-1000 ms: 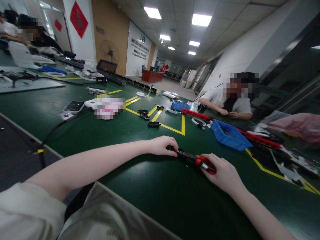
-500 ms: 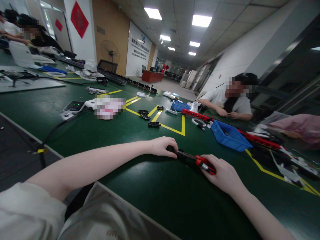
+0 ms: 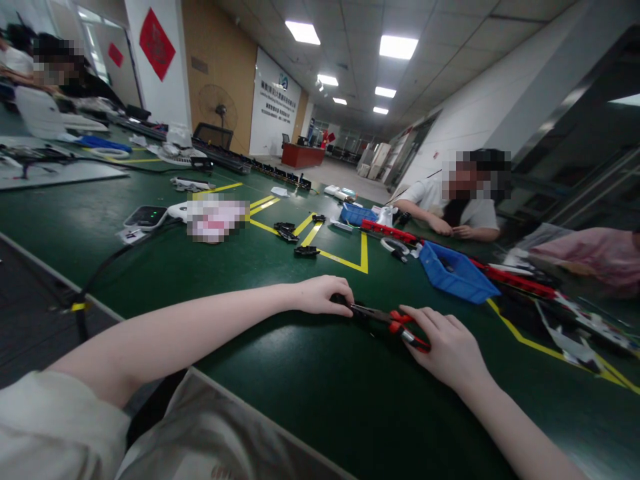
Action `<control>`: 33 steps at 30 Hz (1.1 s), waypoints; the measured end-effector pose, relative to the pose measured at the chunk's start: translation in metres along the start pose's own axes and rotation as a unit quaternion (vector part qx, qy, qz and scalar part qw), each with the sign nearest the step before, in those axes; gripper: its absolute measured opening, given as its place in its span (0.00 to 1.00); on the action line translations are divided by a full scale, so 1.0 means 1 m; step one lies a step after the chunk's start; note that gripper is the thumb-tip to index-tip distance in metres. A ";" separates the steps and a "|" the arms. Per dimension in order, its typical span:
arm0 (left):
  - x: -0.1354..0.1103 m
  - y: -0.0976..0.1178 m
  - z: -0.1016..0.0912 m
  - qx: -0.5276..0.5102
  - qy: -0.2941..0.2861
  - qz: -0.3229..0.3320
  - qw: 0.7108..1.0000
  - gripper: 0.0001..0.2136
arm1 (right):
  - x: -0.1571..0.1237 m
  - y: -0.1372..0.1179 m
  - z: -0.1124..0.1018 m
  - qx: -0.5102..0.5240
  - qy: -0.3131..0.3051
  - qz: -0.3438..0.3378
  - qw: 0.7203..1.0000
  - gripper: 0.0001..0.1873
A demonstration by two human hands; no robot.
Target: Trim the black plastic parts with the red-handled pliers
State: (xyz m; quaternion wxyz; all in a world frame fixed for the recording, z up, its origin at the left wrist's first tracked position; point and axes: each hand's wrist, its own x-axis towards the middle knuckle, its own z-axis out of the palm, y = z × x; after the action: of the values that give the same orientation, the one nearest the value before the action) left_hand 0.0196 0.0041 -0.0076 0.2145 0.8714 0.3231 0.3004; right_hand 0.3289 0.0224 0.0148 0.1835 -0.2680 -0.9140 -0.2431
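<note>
My left hand [image 3: 324, 295] is closed around a small black part [image 3: 341, 299], pinching it just above the green table [image 3: 280, 373]. Most of that part is hidden by the fingers. My right hand [image 3: 447, 343] grips red-and-black long-nose pliers [image 3: 399, 327] by the handles, which are spread a little. The pliers' jaws point left and reach the black part at my left fingertips; whether they clamp it is too small to tell. Beyond my hands lie several similar-looking black pieces [image 3: 307, 251] beside yellow tape.
A blue bin [image 3: 457, 272] stands right of centre, with a smaller blue bin [image 3: 358, 213] behind it. Red strips [image 3: 390, 231] run along the right side. At left are a white device [image 3: 145, 217] and a black cable [image 3: 107, 262]. A co-worker [image 3: 450, 200] sits opposite.
The pliers' handles have spread apart, and the fingers of my right hand have loosened with them. My left hand keeps its pinch in nearly the same place.
</note>
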 end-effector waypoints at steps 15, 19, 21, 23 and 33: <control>-0.002 0.006 -0.003 -0.011 -0.003 -0.001 1.000 0.10 | 0.000 0.000 -0.002 -0.009 0.012 -0.022 1.000 0.21; -0.002 0.005 -0.003 -0.022 -0.001 0.008 1.000 0.10 | 0.001 0.000 -0.002 -0.005 0.014 -0.024 1.000 0.19; -0.002 0.004 -0.002 -0.023 -0.002 0.012 1.000 0.10 | 0.001 -0.001 -0.002 0.006 0.009 -0.015 1.000 0.18; -0.001 0.003 -0.002 -0.023 -0.002 0.013 1.000 0.09 | 0.002 -0.002 -0.002 0.025 -0.002 0.001 1.000 0.17; -0.001 0.004 -0.002 -0.020 -0.003 0.004 1.000 0.09 | 0.002 -0.007 -0.004 0.081 -0.061 0.069 0.992 0.16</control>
State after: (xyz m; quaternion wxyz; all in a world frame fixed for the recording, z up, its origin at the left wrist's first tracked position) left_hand 0.0192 0.0008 -0.0045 0.2313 0.8690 0.3129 0.3055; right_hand 0.3239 0.0152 0.0167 0.1647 -0.3292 -0.9195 -0.1376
